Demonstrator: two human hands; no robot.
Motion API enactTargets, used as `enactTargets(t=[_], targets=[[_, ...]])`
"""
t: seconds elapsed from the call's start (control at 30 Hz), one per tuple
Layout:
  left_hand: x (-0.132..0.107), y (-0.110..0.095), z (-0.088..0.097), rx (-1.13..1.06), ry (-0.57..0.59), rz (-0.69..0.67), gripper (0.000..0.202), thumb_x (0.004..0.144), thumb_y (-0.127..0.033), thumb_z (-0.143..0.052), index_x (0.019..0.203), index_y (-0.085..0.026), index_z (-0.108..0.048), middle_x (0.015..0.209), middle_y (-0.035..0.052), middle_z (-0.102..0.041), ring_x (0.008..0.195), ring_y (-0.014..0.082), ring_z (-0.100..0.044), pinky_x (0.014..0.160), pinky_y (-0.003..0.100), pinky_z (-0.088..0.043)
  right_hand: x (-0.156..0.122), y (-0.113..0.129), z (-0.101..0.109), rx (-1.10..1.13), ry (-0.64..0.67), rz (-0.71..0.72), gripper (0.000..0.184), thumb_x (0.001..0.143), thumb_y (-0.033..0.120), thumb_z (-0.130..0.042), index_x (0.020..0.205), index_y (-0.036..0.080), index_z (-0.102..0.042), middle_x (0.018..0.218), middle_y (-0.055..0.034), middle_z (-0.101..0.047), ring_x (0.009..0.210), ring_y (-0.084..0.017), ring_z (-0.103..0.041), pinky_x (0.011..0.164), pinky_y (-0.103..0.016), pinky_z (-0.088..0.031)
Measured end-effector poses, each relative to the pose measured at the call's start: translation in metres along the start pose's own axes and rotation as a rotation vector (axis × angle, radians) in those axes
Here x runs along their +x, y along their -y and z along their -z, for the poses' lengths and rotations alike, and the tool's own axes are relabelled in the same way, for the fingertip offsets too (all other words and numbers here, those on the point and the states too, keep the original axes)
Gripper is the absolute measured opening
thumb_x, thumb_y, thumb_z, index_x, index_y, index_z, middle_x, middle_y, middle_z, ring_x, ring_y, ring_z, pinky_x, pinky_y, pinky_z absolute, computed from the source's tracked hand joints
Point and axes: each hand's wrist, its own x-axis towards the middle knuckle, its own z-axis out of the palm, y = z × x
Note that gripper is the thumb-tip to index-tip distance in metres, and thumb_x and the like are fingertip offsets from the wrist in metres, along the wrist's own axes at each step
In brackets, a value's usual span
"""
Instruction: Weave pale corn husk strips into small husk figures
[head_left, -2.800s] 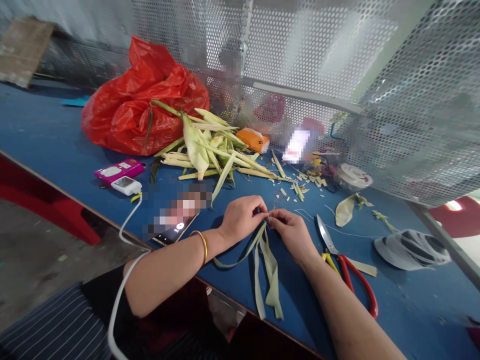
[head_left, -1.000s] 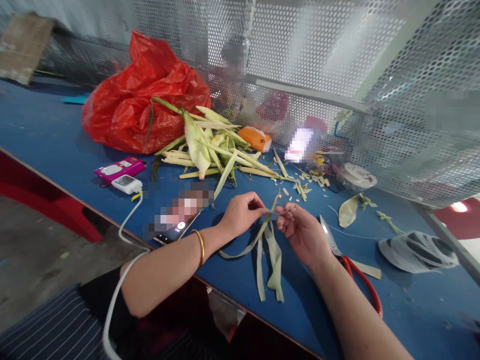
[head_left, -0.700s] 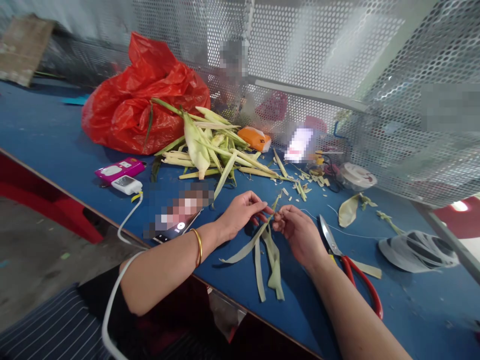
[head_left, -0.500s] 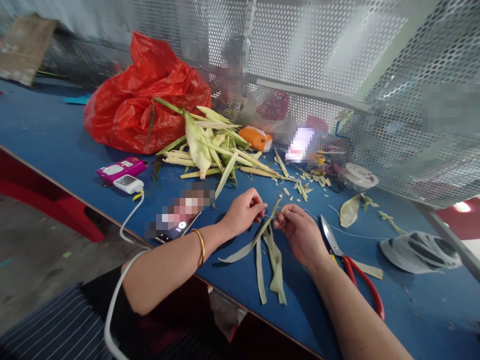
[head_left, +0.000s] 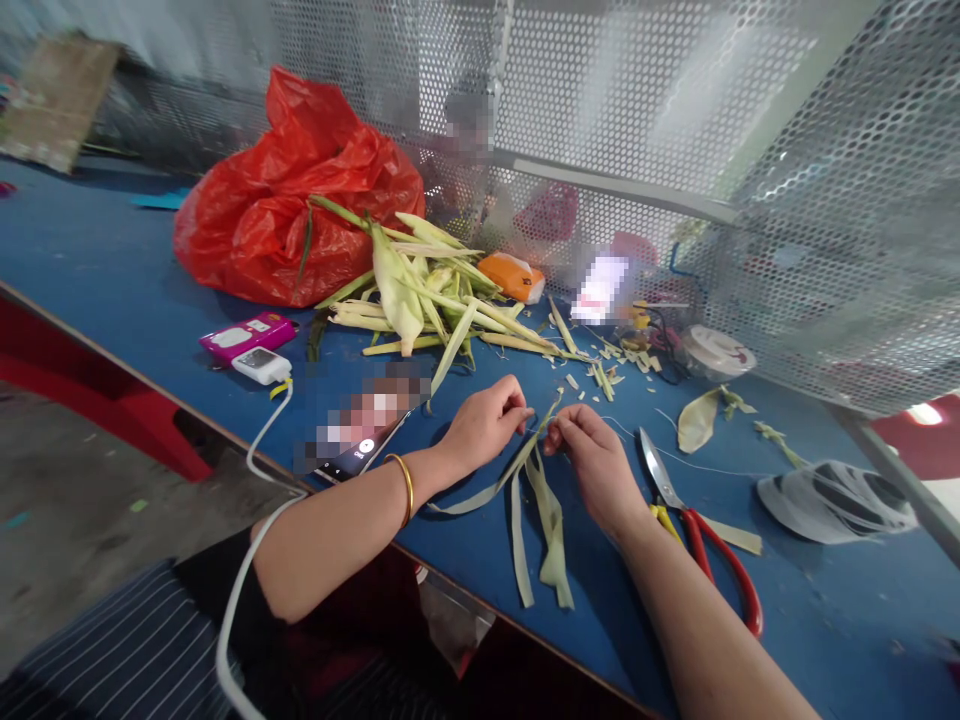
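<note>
Husk strips [head_left: 553,540], seen between two sets of pinching fingertips

Saw the strips meet just between the fingertips of both hands, then fan out toward the near edge of the blue table [head_left: 840,620], with one curving away below the left fingers. Pinched with the left hand [head_left: 487,430], thumb pressed to forefinger; pinched likewise with the right hand [head_left: 592,465], other fingers curled in. Held a fine thread [head_left: 712,469] between the two grips, too thin to trace clearly; could not tell whether knotted around the strips. Found more of such thread right of the right fingers, leading to a wrapped coil [head_left: 836,500]. Noticed red-handled scissors [head_left: 694,535] nearer, just right of the right hand. Noted a pile of husks [head_left: 427,290] beyond the left fingers, small scraps [head_left: 634,358] beyond the right ones. Spotted a red bag [head_left: 300,220] past the pile and an orange packet [head_left: 512,277] beside it. Saw a phone [head_left: 349,462] left of the left fingers, near a gold bangle [head_left: 409,490].
</note>
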Motion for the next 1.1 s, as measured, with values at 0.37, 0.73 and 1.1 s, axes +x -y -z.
enactTargets(t=[0.37, 0.73, 1.1], targets=[[0.002, -0.003, -0.003, -0.096, -0.103, -0.018, 0.012, 0.078, -0.025, -0.07, 0.074, -0.018, -0.062, 0.071, -0.0025, -0.062, 0.068, 0.0116, -0.057, 0.066, 0.023, -0.045, -0.003, 0.001, -0.003, -0.237, 0.209, 0.033, 0.026, 0.08, 0.045, -0.061, 0.066, 0.023, -0.059, 0.057, 0.0024, -0.056, 0.058, -0.015, -0.052, 0.062, -0.03, -0.041], [-0.082, -0.014, 0.034, 0.844, -0.24, -0.122, 0.043, 0.086, -0.02, -0.064, 0.128, -0.016, -0.052, 0.12, 0.0129, -0.065, 0.114, 0.0279, -0.06, 0.098, 0.045, -0.049, 0.0, -0.005, 0.003, -0.222, 0.055, -0.012, 0.034, 0.077, 0.053, -0.065, 0.077, 0.019, -0.065, 0.058, 0.0018, -0.056, 0.06, -0.015, -0.051, 0.064, -0.029, -0.04], [-0.128, 0.017, 0.096, 1.184, -0.453, 0.081, 0.094, 0.08, -0.046, -0.068, 0.15, 0.0, -0.024, 0.147, 0.0288, -0.043, 0.133, 0.0393, -0.046, 0.113, 0.054, -0.032, -0.002, -0.009, 0.005, -0.274, 0.07, 0.008, 0.036, 0.077, 0.054, -0.065, 0.078, 0.019, -0.066, 0.059, 0.0011, -0.056, 0.061, -0.016, -0.05, 0.066, -0.029, -0.038]])
